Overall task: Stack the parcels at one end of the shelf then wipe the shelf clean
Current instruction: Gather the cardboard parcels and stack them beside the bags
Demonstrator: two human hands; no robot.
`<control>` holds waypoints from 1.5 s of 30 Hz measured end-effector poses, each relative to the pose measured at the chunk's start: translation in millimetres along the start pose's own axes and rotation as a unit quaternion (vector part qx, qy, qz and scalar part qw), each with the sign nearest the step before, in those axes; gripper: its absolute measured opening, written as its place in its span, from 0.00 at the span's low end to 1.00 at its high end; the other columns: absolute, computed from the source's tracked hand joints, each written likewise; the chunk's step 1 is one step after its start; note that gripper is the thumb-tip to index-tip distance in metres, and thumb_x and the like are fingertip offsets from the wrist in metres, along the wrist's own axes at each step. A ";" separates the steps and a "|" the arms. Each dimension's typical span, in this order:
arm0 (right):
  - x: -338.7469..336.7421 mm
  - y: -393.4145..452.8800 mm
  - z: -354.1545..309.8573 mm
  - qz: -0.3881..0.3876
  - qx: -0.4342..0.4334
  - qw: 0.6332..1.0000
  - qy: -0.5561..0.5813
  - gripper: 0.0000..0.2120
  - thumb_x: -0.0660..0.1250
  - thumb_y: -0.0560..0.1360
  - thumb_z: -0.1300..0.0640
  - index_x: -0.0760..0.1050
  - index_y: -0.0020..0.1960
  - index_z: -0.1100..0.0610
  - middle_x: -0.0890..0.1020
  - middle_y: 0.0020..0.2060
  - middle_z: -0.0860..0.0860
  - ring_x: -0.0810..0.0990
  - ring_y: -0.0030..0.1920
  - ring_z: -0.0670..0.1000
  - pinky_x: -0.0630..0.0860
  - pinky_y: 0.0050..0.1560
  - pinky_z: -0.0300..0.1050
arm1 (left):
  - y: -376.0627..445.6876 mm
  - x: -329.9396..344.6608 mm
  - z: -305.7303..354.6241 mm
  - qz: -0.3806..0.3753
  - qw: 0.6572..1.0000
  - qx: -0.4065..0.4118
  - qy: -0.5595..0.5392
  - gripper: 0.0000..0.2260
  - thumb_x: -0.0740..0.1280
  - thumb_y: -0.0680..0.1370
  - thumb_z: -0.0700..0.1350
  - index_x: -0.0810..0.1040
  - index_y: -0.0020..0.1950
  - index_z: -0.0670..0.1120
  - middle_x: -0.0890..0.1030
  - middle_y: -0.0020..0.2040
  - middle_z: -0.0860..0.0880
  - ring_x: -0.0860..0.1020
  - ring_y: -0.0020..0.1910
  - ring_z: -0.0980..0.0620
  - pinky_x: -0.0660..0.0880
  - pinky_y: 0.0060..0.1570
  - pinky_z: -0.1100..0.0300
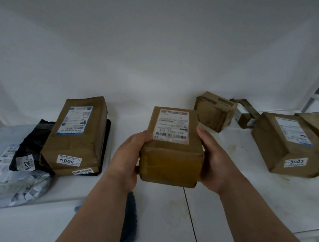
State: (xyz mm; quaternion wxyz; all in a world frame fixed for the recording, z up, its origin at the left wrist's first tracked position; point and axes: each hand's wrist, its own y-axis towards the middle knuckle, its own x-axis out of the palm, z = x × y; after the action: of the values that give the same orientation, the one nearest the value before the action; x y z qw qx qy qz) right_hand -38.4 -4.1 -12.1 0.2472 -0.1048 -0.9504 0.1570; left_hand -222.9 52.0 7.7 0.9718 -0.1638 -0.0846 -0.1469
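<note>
Brown paper wraps the labelled parcel (pixel 170 147) held above the middle of the white shelf (pixel 234 207); the left hand (pixel 128 164) and right hand (pixel 213 154) each curl a grip round its sides. At the left end a long parcel marked 3004 (pixel 75 138) lies on a black bag (pixel 32 147) beside a grey mailer (pixel 6 178). Right of centre sit a small box (pixel 214 111) and the parcel marked 3003 (pixel 288 146). A dark cloth (pixel 129 221) lies under the left forearm.

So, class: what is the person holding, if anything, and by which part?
A brown parcel, gripped by its two sides near the lower end: left hand on the left side, right hand on the right.
</note>
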 end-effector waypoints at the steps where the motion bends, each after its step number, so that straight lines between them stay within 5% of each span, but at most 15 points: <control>1: -1.4 1.1 0.8 -0.024 0.013 0.999 0.020 0.32 0.76 0.63 0.35 0.77 0.65 0.44 0.81 0.62 0.55 0.79 0.62 0.61 0.73 0.64 0.66 | -2.2 0.7 2.8 -0.014 1.000 0.015 0.014 0.13 0.66 0.76 0.51 0.80 0.60 0.53 0.85 0.51 0.50 0.82 0.53 0.47 0.78 0.54 0.48; 4: 1.4 0.9 3.9 -0.042 0.001 0.996 0.075 0.26 0.74 0.69 0.45 0.77 0.65 0.48 0.82 0.60 0.56 0.80 0.61 0.62 0.72 0.65 0.66 | -4.4 2.5 3.7 -0.005 1.000 0.026 -0.008 0.21 0.69 0.74 0.51 0.75 0.67 0.54 0.84 0.55 0.50 0.81 0.53 0.50 0.77 0.50 0.54; 6: 6.0 4.0 8.2 -0.008 -0.031 0.993 0.113 0.27 0.75 0.68 0.49 0.76 0.66 0.51 0.82 0.60 0.57 0.80 0.60 0.61 0.75 0.61 0.65 | -2.4 2.8 -1.4 0.043 0.998 0.021 -0.028 0.29 0.71 0.72 0.57 0.69 0.72 0.56 0.77 0.64 0.50 0.75 0.62 0.49 0.72 0.61 0.47; 10: 14.3 11.6 19.3 0.090 -0.082 0.972 0.202 0.47 0.80 0.62 0.52 0.60 0.75 0.48 0.79 0.63 0.57 0.79 0.61 0.61 0.78 0.55 0.64 | -6.2 7.7 -12.0 0.055 0.997 -0.014 -0.054 0.46 0.71 0.64 0.67 0.53 0.77 0.62 0.62 0.76 0.53 0.63 0.74 0.45 0.61 0.68 0.34; 12: 18.6 14.8 26.8 0.070 -0.099 0.968 0.218 0.53 0.81 0.61 0.55 0.54 0.78 0.47 0.77 0.65 0.57 0.77 0.63 0.61 0.75 0.60 0.68 | -8.8 14.9 -19.1 0.019 0.996 -0.031 -0.085 0.50 0.74 0.61 0.64 0.51 0.77 0.64 0.68 0.72 0.53 0.67 0.71 0.43 0.64 0.65 0.32; 17: 21.0 19.8 39.4 -0.018 -0.084 0.981 0.171 0.56 0.83 0.57 0.53 0.54 0.77 0.42 0.80 0.63 0.53 0.76 0.65 0.58 0.71 0.63 0.67 | -5.2 17.8 -26.8 0.023 0.992 0.023 -0.119 0.35 0.76 0.64 0.53 0.65 0.67 0.68 0.83 0.55 0.54 0.81 0.56 0.47 0.78 0.53 0.44; 22: 1.2 22.4 32.4 0.056 -0.088 0.981 0.163 0.52 0.80 0.60 0.45 0.56 0.77 0.44 0.79 0.64 0.53 0.76 0.65 0.55 0.66 0.67 0.64 | 1.6 -2.7 -14.5 0.025 0.992 0.078 -0.093 0.25 0.72 0.72 0.47 0.72 0.66 0.64 0.84 0.56 0.55 0.81 0.57 0.49 0.73 0.61 0.44; 24: -9.2 20.3 26.8 0.067 -0.102 0.975 0.183 0.46 0.77 0.63 0.43 0.61 0.76 0.48 0.80 0.63 0.55 0.77 0.65 0.57 0.68 0.67 0.63 | 3.3 -10.6 -9.5 0.000 0.994 0.078 -0.082 0.26 0.73 0.70 0.46 0.74 0.66 0.60 0.84 0.57 0.52 0.80 0.58 0.47 0.72 0.64 0.43; 26: -13.6 13.5 18.6 -0.012 -0.094 0.982 0.164 0.31 0.68 0.72 0.42 0.69 0.72 0.52 0.79 0.64 0.58 0.76 0.66 0.61 0.68 0.68 0.64 | 4.0 -16.5 -4.9 -0.036 0.995 0.067 -0.062 0.26 0.73 0.68 0.45 0.76 0.65 0.55 0.84 0.56 0.47 0.80 0.59 0.44 0.71 0.64 0.43; 28: -16.0 7.2 15.7 -0.093 -0.077 0.984 0.128 0.27 0.59 0.78 0.39 0.71 0.71 0.53 0.77 0.66 0.58 0.74 0.68 0.62 0.65 0.70 0.65 | 5.2 -19.9 -0.4 -0.050 0.996 0.054 -0.051 0.23 0.72 0.67 0.46 0.79 0.62 0.51 0.84 0.55 0.45 0.81 0.57 0.42 0.71 0.65 0.44; 33: -14.6 3.8 15.5 -0.091 -0.018 0.995 0.044 0.30 0.75 0.62 0.41 0.79 0.62 0.49 0.81 0.62 0.57 0.77 0.62 0.62 0.68 0.66 0.67 | 12.0 -20.9 6.1 0.061 0.989 0.029 -0.131 0.12 0.72 0.73 0.49 0.81 0.55 0.48 0.85 0.51 0.46 0.83 0.54 0.44 0.74 0.63 0.45; 35: -10.5 4.8 17.0 -0.071 -0.020 0.995 0.074 0.31 0.74 0.63 0.44 0.77 0.64 0.51 0.81 0.61 0.58 0.78 0.61 0.63 0.71 0.63 0.67 | 14.4 -18.6 1.5 0.128 0.978 0.038 -0.162 0.16 0.73 0.72 0.55 0.79 0.58 0.54 0.83 0.57 0.50 0.79 0.60 0.48 0.70 0.65 0.43; 37: -5.1 6.3 19.8 -0.046 -0.023 0.990 0.134 0.31 0.75 0.64 0.44 0.76 0.65 0.51 0.81 0.61 0.59 0.78 0.62 0.64 0.73 0.61 0.68 | 11.3 -12.9 -4.0 0.155 0.971 0.023 -0.180 0.30 0.73 0.68 0.64 0.71 0.67 0.59 0.75 0.67 0.53 0.70 0.68 0.50 0.64 0.68 0.39; 41: 9.1 5.3 31.5 -0.047 -0.008 0.982 0.183 0.24 0.70 0.71 0.42 0.76 0.65 0.47 0.79 0.62 0.60 0.78 0.62 0.65 0.72 0.60 0.72 | 3.6 7.4 -22.0 0.035 0.987 0.002 -0.155 0.43 0.73 0.63 0.66 0.57 0.75 0.66 0.70 0.71 0.52 0.70 0.69 0.45 0.64 0.68 0.36; 45: 16.1 8.0 44.1 -0.100 -0.028 0.988 0.119 0.30 0.74 0.68 0.42 0.70 0.68 0.40 0.77 0.66 0.56 0.78 0.63 0.61 0.72 0.61 0.70 | 2.7 21.6 -29.4 0.002 0.990 0.033 -0.136 0.41 0.77 0.60 0.61 0.60 0.68 0.72 0.79 0.63 0.56 0.76 0.63 0.47 0.75 0.58 0.39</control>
State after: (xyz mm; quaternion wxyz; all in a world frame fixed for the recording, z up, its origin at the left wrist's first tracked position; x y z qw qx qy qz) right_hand -73.4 -3.1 -44.3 0.3695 -0.0344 -0.9241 0.0913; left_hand -198.3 38.7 -15.9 0.9564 -0.1506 -0.2206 -0.1184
